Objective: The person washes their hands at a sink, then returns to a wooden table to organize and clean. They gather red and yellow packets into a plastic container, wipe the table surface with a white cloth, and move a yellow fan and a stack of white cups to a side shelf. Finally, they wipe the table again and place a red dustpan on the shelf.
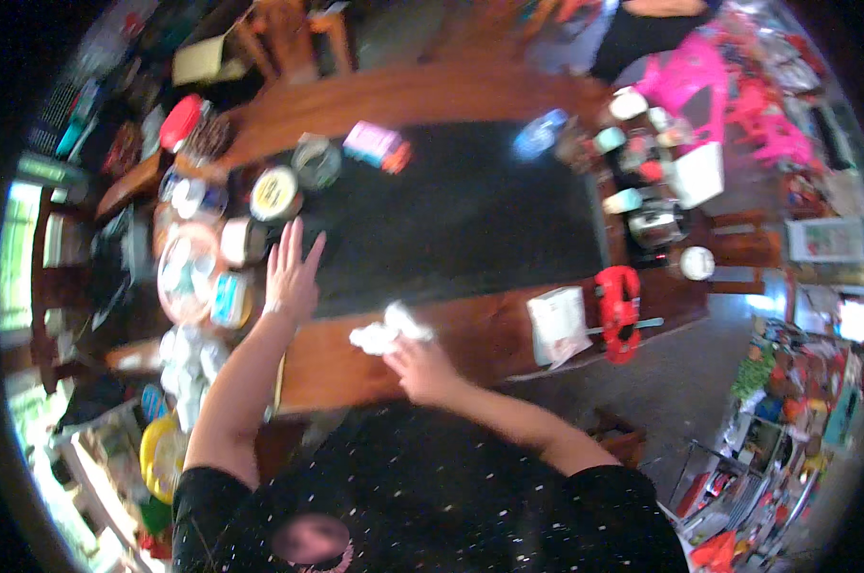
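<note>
My right hand (pixel 423 369) grips a crumpled white tissue or cloth (pixel 389 333) on the front wooden strip of the table (pixel 475 329). Beyond it lies the table's dark central panel (pixel 460 215). My left hand (pixel 293 279) is spread out over the panel's left edge, with no object in its fingers. Whether it touches the surface cannot be told. Closest to its fingertips are a jar with a white and yellow lid (pixel 274 193) and a pale-topped container (pixel 243 242). A blue-labelled tub (pixel 229 299) stands left of the wrist.
A pink package (pixel 376 146), a glass jar (pixel 316 161) and a blue translucent item (pixel 539 135) sit toward the far side. A red object (pixel 619 311) and white papers (pixel 559 324) lie front right. Jars crowd the right end. A person (pixel 647 36) is beyond the table.
</note>
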### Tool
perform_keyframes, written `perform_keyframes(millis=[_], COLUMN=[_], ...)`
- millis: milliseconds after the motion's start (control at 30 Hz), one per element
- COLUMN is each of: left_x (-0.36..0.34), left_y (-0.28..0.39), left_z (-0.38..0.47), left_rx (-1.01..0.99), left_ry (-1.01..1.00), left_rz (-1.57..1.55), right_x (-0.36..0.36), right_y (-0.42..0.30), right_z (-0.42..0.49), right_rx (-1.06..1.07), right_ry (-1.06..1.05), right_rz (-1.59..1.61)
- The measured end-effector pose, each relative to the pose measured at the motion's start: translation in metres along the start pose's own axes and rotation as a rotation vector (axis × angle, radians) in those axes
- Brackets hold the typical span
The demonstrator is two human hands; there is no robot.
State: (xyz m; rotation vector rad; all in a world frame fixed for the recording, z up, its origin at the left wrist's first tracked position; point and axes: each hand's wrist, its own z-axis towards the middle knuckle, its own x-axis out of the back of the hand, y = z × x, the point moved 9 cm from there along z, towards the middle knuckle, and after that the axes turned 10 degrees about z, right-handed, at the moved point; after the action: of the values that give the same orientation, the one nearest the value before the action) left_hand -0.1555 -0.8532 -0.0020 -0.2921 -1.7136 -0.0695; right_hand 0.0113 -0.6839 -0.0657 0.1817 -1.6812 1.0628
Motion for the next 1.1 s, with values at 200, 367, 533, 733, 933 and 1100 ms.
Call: perform_keyframes(millis=[200, 367, 533, 733, 933, 1100], left_x=[0.003, -0.114, -0.153, -0.114, -0.116, -0.121], left_y=[0.078, 0.162, 0.151, 0.138, 0.118, 0.099], left_z=[-0.086, -0.109, -0.123, -0.133, -0.138, -0.138], left_rx=[-0.392, -0.657, -0.895, -0.816, -0.775, -0.654], left_ry=[0.339, -0.128, -0.169, -0.204, -0.152, -0.262], left_rz=[-0.286, -0.334, -0.027, -0.116, -0.060, -0.171], right_x=[0.011, 0.008, 0.012, 0.117, 0.180, 0.156], right_y=[0.047, 0.040, 0.038, 0.034, 0.085, 0.134], right_z=[0.000, -0.021, -0.047, -0.149, -0.230, -0.242], right_rx=[-0.380, -0.565, -0.569, -0.697, -1.033, -1.254], right_ry=[-0.283, -0.303, 0.066, 0.703, 0.978, 0.981], right_rz=[0.522, 0.781, 0.687, 0.343, -0.102, -0.147])
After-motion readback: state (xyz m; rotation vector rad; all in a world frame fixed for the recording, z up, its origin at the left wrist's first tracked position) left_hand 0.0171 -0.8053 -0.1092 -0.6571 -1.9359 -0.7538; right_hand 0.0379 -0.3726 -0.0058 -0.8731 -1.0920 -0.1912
